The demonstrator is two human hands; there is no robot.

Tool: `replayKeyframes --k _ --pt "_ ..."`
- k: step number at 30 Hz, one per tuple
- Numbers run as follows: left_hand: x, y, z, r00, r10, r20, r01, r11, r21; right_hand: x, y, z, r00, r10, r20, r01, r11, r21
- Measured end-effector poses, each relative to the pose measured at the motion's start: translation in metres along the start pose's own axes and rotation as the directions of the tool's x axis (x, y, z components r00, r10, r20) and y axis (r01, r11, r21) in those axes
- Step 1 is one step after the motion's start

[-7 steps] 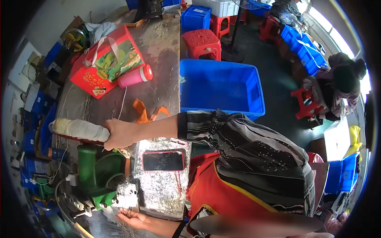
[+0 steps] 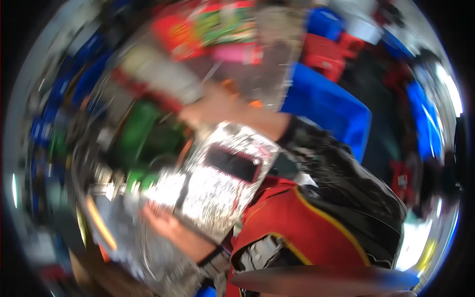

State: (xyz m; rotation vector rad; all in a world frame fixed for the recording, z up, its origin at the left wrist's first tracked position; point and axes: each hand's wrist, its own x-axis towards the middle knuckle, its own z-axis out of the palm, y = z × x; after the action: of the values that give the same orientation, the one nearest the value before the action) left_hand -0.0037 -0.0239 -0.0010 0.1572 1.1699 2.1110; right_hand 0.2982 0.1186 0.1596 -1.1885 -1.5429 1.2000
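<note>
Motion blurs the whole head view. My right hand (image 2: pixel 208 106) is closed on the end of a thick handle wrapped in pale cloth (image 2: pixel 166 74), above a green machine (image 2: pixel 138 131). Lower down, my left hand (image 2: pixel 166 220) is palm up beside the machine's bright metal front (image 2: pixel 166 188). Thin wires show at its fingers in the earlier frame; now they are smeared. A dark phone with a red edge (image 2: pixel 230 163) lies on the shiny, silvery work surface (image 2: pixel 213 198) between my arms.
Beyond my right arm are a red gift bag (image 2: pixel 178 34) and a pink bottle (image 2: pixel 235 53) on the table. A large blue bin (image 2: pixel 321 106) stands beside the table, with red stools (image 2: pixel 321 54) behind it. Blue crates line the left side.
The view has swung round, so the machine, phone and my hands appear tilted and shifted, and it is now strongly blurred. My right hand stays on the wrapped handle.
</note>
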Motion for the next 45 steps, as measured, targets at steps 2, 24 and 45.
replayKeyframes --k 2,24,45 --pt "-0.017 -0.004 0.028 0.999 0.042 -0.008 -0.042 0.994 -0.098 0.013 0.023 0.003 0.988 0.091 0.125 -0.12 0.96 0.251" --pt "-0.032 0.008 0.046 0.993 0.03 -0.118 -0.041 0.995 -0.095 0.01 0.011 -0.001 0.991 -0.069 0.115 0.022 0.93 0.366" --pt "-0.034 0.008 0.044 0.993 0.038 -0.108 -0.045 0.997 -0.062 0.012 0.029 0.005 0.954 -0.256 0.156 0.189 0.919 0.347"
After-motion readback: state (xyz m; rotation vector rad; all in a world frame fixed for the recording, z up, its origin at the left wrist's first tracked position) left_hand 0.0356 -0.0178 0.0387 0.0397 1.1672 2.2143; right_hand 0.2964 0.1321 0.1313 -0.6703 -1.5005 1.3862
